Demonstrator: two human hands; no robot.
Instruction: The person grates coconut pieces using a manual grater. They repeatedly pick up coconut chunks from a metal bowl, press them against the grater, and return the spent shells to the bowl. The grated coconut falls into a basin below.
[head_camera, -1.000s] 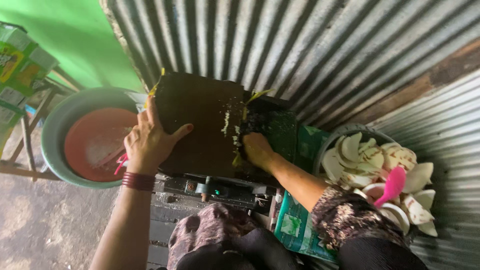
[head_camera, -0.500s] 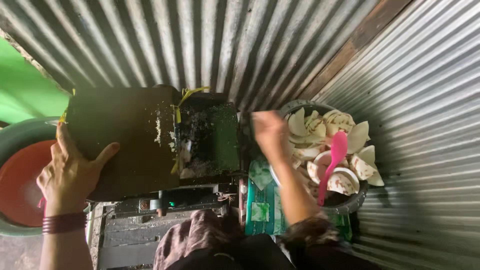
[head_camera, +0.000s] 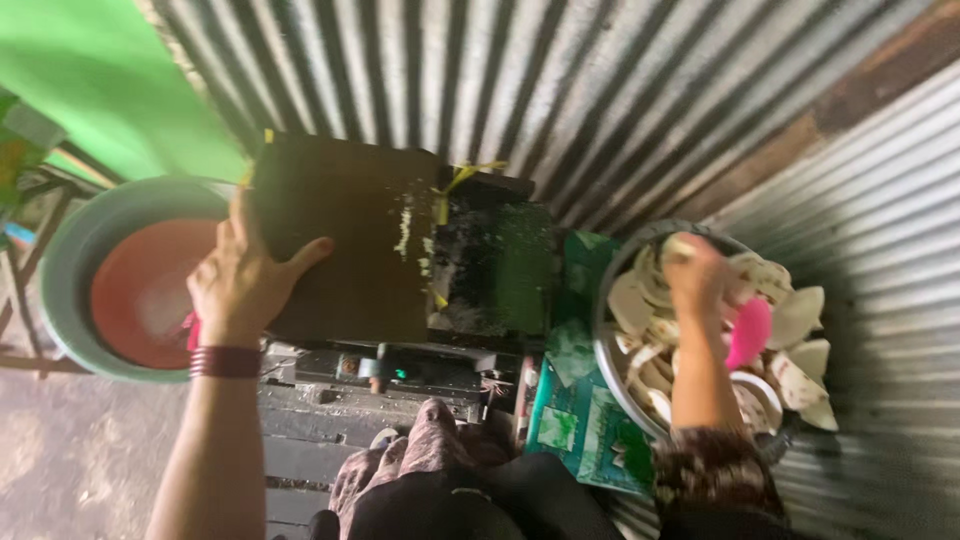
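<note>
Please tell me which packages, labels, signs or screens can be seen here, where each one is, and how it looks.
Printed green cardboard box: beside the metal basin, below the machine; flat, rectangular, green with pale patches.
Colourful package: far left edge, above the wooden stand; green and yellow, mostly cut off.
No screens or signs show.

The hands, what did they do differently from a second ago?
The right hand left the green machine and moved right, into the bowl of white pieces; whether it grips one is unclear. The left hand stayed flat on the dark board.
</note>
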